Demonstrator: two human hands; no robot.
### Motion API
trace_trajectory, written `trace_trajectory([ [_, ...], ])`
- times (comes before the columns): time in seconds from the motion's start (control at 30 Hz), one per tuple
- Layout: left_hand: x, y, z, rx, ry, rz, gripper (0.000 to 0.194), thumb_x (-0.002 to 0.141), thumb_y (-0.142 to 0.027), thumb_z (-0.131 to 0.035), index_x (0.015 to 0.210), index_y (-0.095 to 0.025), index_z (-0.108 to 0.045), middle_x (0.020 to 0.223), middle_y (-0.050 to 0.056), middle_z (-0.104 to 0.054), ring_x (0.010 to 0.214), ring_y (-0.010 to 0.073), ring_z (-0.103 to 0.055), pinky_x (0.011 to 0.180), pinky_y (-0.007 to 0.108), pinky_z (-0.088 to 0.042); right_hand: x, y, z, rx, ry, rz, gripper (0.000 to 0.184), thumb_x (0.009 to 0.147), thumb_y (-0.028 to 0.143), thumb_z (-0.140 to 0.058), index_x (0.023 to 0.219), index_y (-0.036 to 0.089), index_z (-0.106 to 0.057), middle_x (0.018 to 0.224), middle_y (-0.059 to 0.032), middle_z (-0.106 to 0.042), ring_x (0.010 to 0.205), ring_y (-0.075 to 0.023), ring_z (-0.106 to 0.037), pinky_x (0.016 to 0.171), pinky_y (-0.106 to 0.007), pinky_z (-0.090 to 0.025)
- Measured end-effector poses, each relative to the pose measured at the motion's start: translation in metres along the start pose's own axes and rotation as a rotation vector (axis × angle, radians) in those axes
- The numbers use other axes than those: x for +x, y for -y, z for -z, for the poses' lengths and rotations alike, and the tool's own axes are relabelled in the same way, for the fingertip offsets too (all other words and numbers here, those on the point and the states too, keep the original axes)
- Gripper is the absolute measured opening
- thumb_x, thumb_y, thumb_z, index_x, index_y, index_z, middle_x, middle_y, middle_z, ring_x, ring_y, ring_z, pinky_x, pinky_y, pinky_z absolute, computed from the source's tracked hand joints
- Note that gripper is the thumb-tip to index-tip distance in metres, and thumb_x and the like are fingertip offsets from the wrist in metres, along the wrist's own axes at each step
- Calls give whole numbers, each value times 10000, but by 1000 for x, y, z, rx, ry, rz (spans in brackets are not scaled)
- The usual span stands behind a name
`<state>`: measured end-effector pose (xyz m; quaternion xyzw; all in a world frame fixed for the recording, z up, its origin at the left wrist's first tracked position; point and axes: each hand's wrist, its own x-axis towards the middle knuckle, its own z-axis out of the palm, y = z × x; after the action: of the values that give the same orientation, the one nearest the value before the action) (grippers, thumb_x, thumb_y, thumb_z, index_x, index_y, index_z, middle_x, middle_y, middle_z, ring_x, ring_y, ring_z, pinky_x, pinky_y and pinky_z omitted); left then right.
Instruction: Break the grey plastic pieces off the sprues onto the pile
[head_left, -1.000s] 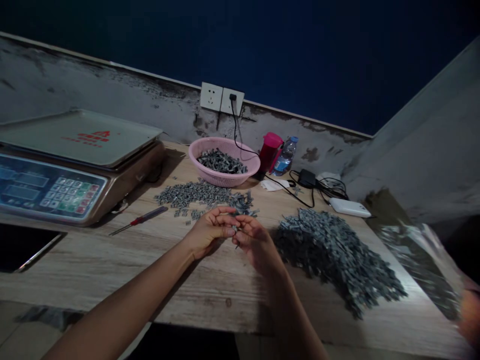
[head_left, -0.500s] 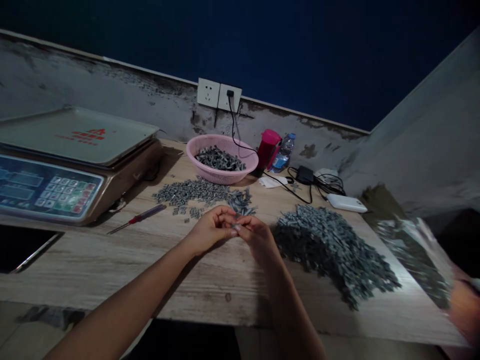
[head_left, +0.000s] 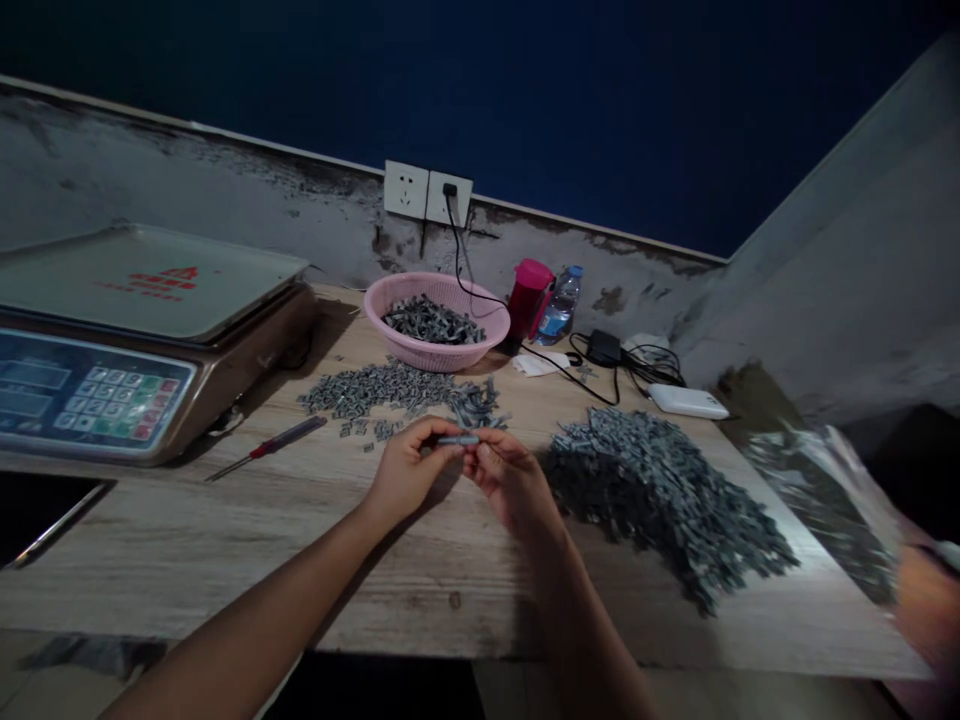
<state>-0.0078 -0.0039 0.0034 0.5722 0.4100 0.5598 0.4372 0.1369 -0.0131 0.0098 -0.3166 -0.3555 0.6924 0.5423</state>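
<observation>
Between my two hands a small grey strip-shaped piece [head_left: 459, 440] lies level, pinched at both ends above the table. The fingers of my left hand [head_left: 416, 462] close on its left end, and my right hand [head_left: 514, 475] grips the right end with thumb and fingertips. Just beyond them is a small heap of grey strips [head_left: 478, 402], beside a spread of little grey square pieces [head_left: 375, 390]. To the right of my right hand rises a large pile of similar grey pieces [head_left: 667, 490]. Finer details of the held piece are too small to tell.
A pink basket [head_left: 379, 330] holding grey strips stands at the back. At left are a scale [head_left: 157, 340], a screwdriver [head_left: 270, 445] and a dark flat device [head_left: 45, 510]. A red cup [head_left: 529, 295], a water bottle [head_left: 561, 305], cables and a white box [head_left: 686, 401] line the back right.
The grey strip now shows plainly between my fingertips, where before the fingers mostly covered it. My hands have turned slightly, and the view has shifted a little.
</observation>
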Motion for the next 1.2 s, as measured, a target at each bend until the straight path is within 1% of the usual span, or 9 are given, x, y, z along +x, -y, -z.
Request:
trace_trajectory([
  [0.07,1,0,-1,-127,37,63,135,681,-198,-689,813,-176,-669,830,32,-655,792,166,-591,747,277,-454,-1,1,0,-12,24,-1,237,634,254,-754,848,200,-667,769,-8,-630,643,-100,-548,637,-237,-464],
  [0.13,0,0,-2,-181,80,74,136,646,-179,-713,777,-175,-677,830,28,-642,792,158,-586,743,270,-456,-3,2,1,-32,51,-6,194,654,263,-742,817,204,-654,739,1,-613,609,-90,-529,603,-224,-452],
  [0.33,0,-2,0,-164,103,57,145,590,-131,-737,722,-175,-695,838,35,-623,838,165,-567,791,277,-438,-6,10,6,-119,196,-80,188,726,342,-683,775,192,-580,703,3,-591,606,-105,-544,581,-235,-452],
  [0.53,1,3,0,-72,129,6,137,616,-139,-719,744,-179,-694,845,40,-630,862,175,-565,824,291,-418,-2,11,12,-264,100,-73,168,693,286,-696,739,160,-594,648,-5,-626,556,-107,-576,563,-245,-491],
  [0.77,1,1,0,12,178,-28,111,644,-152,-696,750,-186,-690,831,45,-638,833,182,-570,813,309,-423,1,8,15,-363,32,-98,189,645,268,-712,712,166,-568,568,25,-601,471,-101,-556,517,-254,-502],
  [0.9,2,-5,2,56,229,-21,92,638,-151,-698,722,-186,-691,840,46,-648,830,186,-576,805,305,-426,1,9,19,-415,105,-29,183,675,263,-694,754,169,-558,547,35,-573,463,-86,-524,465,-203,-435],
  [1.0,2,-5,4,59,286,0,97,641,-151,-696,731,-184,-687,853,48,-653,813,186,-585,787,303,-431,1,8,18,-405,143,-29,188,676,251,-688,761,175,-540,539,44,-553,455,-81,-496,450,-196,-393],
  [1.07,3,-3,4,136,254,-61,112,648,-122,-676,733,-194,-688,850,47,-652,825,193,-578,794,310,-422,3,6,16,-417,95,-31,208,655,245,-696,749,181,-521,543,51,-548,453,-79,-484,458,-199,-381],
  [1.2,3,5,5,385,142,-276,189,668,-67,-615,751,-218,-693,825,54,-635,865,214,-533,812,334,-388,6,-6,16,-554,7,39,247,595,239,-731,724,187,-526,605,43,-559,521,-95,-503,509,-212,-373],
])
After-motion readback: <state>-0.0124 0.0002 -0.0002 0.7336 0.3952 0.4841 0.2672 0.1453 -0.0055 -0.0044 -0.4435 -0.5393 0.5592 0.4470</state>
